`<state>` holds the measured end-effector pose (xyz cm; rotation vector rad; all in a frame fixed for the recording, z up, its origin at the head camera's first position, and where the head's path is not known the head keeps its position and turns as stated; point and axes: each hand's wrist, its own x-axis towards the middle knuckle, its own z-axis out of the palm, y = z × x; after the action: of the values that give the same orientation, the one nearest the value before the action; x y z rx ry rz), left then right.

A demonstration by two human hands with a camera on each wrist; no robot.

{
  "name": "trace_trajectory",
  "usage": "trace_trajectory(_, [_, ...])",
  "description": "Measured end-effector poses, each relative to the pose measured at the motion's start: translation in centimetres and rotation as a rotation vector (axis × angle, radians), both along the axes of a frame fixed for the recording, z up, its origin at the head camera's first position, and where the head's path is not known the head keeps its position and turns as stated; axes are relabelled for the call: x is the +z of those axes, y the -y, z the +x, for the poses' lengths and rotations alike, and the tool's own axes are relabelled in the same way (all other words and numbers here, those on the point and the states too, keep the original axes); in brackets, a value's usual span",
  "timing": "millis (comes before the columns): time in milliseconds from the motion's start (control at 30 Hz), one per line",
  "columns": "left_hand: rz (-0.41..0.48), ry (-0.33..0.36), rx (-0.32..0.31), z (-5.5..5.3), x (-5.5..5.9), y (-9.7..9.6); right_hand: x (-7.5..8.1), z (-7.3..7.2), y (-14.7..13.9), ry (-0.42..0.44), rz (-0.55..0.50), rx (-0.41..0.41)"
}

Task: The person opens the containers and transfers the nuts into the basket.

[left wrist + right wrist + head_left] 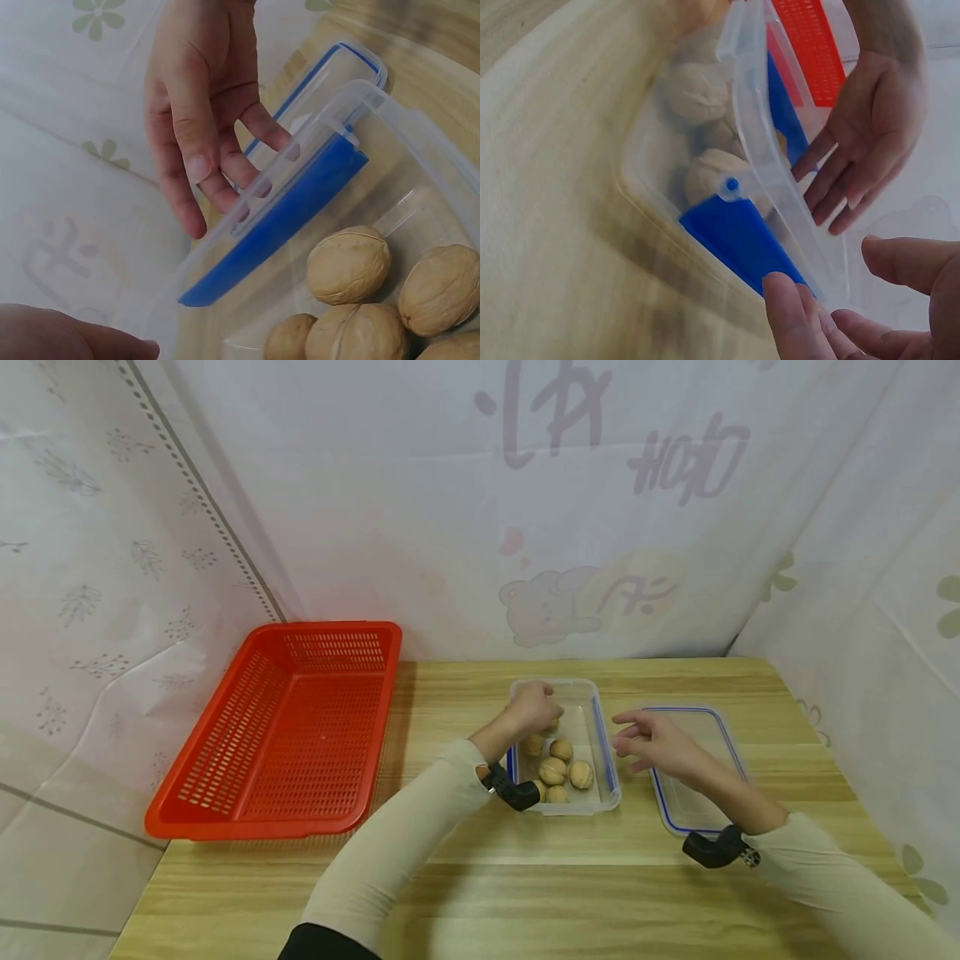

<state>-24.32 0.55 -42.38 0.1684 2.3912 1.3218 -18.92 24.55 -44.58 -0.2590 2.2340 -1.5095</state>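
A clear plastic food box [592, 802] with blue side latches stands on the table, with several walnuts [552, 771] in its near and left part. My left hand [528, 708] is over the box's far left part, fingers pointing down and relaxed; in the right wrist view that left hand [877, 135] shows an empty palm. Just right of the box hangs my right hand [660, 743], fingers loosely spread with nothing between them. Its fingertips [780, 289] are right by the blue latch [739, 236] in the right wrist view. Beneath the right hand lies the box's lid [693, 802].
A large red plastic basket [386, 710] with slotted walls stands on the left of the wooden table [480, 893]. Printed white cloth [420, 527] hangs behind the table and along both sides.
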Motion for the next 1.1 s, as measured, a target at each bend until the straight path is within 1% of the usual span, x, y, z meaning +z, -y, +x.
trace_trajectory(67, [-0.023, 0.001, 0.009, -0.1, -0.3, -0.2, -0.4, 0.0, 0.3, 0.015, -0.014, -0.002])
trace_trajectory(167, [-0.075, -0.032, 0.033, -0.4, -0.8, -0.7, -1.0, 0.0, 0.7, 0.033, -0.024, -0.013])
trace_trajectory(267, [-0.157, -0.075, 0.031, -0.5, -1.3, -1.1, -1.5, 0.0, 0.9, 0.049, -0.022, -0.024])
trace_trajectory(400, [-0.238, -0.082, 0.023, -0.6, -1.7, -1.5, -1.8, 0.0, 1.2, 0.062, -0.013, -0.044])
trace_trajectory(467, [-0.246, -0.080, 0.030, -0.5, -1.8, -1.7, -1.8, 0.0, 1.3, 0.070, -0.016, -0.058])
trace_trajectory(533, [-0.263, -0.103, 0.037, -0.4, -1.9, -1.7, -1.8, 0.0, 1.4, 0.076, -0.020, -0.069])
trace_trajectory(700, [-0.233, -0.124, 0.055, -0.1, -2.3, -1.7, -1.5, 0.0, 1.6, 0.096, -0.038, -0.090])
trace_trajectory(867, [-0.226, -0.115, 0.066, -0.2, -2.6, -1.9, -1.3, 0.0, 1.8, 0.119, -0.048, -0.101])
trace_trajectory(967, [-0.241, -0.113, 0.077, -0.1, -2.7, -2.0, -1.2, 0.1, 1.9, 0.131, -0.055, -0.100])
trace_trajectory(1100, [-0.242, -0.128, 0.084, 0.0, -2.8, -2.0, -1.2, 0.2, 2.0, 0.146, -0.069, -0.114])
